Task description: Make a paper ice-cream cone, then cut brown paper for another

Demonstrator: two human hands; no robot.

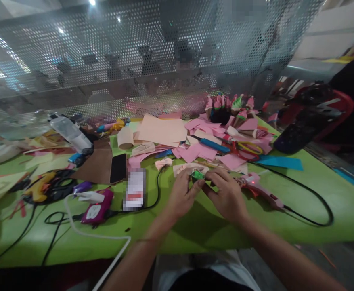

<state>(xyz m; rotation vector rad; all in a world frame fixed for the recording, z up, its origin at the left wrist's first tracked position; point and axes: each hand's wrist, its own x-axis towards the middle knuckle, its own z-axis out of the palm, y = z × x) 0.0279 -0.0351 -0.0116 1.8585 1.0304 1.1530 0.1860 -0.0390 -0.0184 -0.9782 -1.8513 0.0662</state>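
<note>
The small green piece (pixel 197 174) sits between the person's two hands, raised a little over the near side of the green bench (pixel 199 240). The left grip (pixel 181 193) is closed on its left side, thumb and fingers pinching; the right grip (pixel 229 195) is curled, its fingertips meeting the right edge, so both seem to have hold of it. Some pale material shows at its top, but blur hides how the parts join.

It looks very light — a scrap of paper or thin foam, perhaps; the material cannot be made out for certain. I would expect it to bend readily, crease under a hard squeeze and give little trouble with slipping. The best hold is probably a gentle fingertip pinch at the outer edges, one side per grip, leaving the middle uncrushed. Any fresh join would be the weak spot, so pulling the sides apart seems unwise.

The pink glue gun (pixel 264 191) lies just beside the right grip, a red light showing on its body; its front end may be hot — worth minding with bare fingers. A crumpled pale-pink piece (pixel 163 163) rests near the left grip, on the far side.
</note>
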